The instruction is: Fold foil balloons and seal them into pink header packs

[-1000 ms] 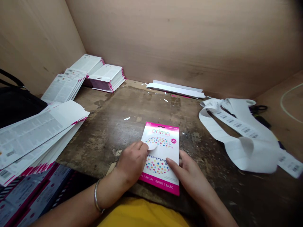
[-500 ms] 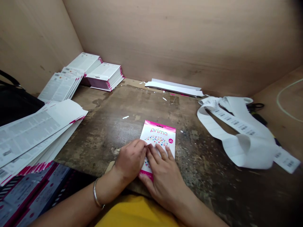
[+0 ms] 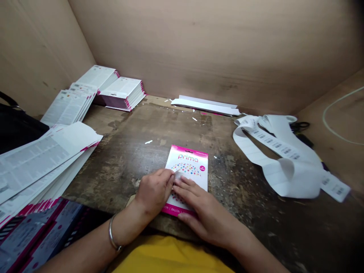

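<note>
- Left hand (image 3: 153, 191) curled, fingertips pinching small white paper flap (image 3: 177, 174)
- Right hand (image 3: 203, 206) open, lying flat across white-and-pink "prima" balloon card (image 3: 186, 163)
- Card flat on scarred brown wooden worktop (image 3: 127, 167), under both hands

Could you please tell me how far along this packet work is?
Looks done: the stacks of packets against the back wall. In hand: one Prima balloon packet, under the left hand and right hand. Remaining: the barcode strip holds many labels, and a fanned pile of packets lies nearby.

Prima balloon card (image 3: 187, 161) | white, pink-edged, dotted | lying flat | small tab (image 3: 178, 174), probably label
</note>
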Motion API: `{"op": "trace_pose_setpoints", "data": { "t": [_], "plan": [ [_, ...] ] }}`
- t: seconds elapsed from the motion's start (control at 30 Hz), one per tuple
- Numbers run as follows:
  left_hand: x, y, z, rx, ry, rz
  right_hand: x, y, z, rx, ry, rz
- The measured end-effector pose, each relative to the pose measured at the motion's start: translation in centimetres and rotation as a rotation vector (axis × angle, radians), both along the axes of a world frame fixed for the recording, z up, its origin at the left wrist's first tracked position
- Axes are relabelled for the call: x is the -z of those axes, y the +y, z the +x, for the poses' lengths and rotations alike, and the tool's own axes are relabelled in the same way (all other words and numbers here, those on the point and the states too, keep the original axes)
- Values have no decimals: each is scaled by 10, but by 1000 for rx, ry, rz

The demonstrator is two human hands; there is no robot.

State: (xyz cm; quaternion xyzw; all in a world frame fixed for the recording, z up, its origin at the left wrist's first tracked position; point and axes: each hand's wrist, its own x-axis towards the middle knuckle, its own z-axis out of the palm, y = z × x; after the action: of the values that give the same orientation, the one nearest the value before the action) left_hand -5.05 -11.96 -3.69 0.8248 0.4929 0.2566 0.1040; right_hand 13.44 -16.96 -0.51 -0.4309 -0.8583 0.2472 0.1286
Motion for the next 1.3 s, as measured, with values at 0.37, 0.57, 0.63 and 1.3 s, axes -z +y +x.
{"op": "trace_pose_setpoints", "data": {
  "t": [0.37, 0.57, 0.63, 1.3],
  "plan": [
    [-5, -1, 5, 49, 123, -1, 17, -13, -13, 124, -156, 38],
    [-4, -1, 9, 137, 84, -63, 14, -4, -24, 108, -171, 25],
    [-4, -1, 10, 186, 60, -58, 15, -5, -23, 108, -161, 25],
    [6, -16, -17, 374, -26, 193, 1, -27, -20, 230, -55, 244]
  ]
}}
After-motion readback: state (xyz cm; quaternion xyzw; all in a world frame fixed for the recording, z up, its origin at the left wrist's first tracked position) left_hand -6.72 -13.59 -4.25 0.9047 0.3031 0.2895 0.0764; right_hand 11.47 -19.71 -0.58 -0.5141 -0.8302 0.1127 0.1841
